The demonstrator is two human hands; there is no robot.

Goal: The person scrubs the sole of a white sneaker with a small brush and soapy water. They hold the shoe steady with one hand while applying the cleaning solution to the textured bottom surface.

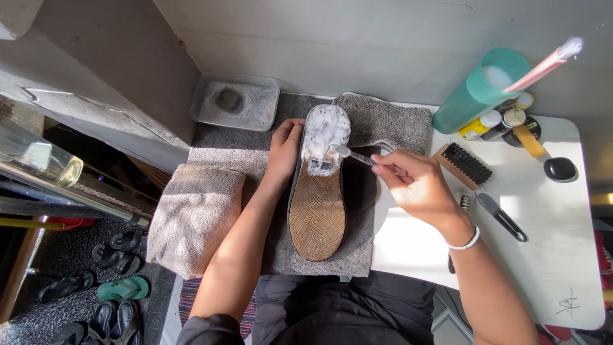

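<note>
Shoe [317, 211] sole-up beside left hand [284, 150]; right hand [412, 182] holds toothbrush [354, 155]

- white table [549, 268]; carries grey towel [383, 121] at its left end
- on it near far edge: teal cup [476, 96], small bottles [498, 121], black oval lid [560, 168]
- wooden brush [465, 165] w/ black bristles; dark-handled tool [501, 216] nearer

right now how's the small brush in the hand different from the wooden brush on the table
The small brush is thin, held in the right hand, its head in foam on the shoe sole. The wooden brush is wider, has dark bristles, and lies untouched on the white table. Both have bristles.
</note>
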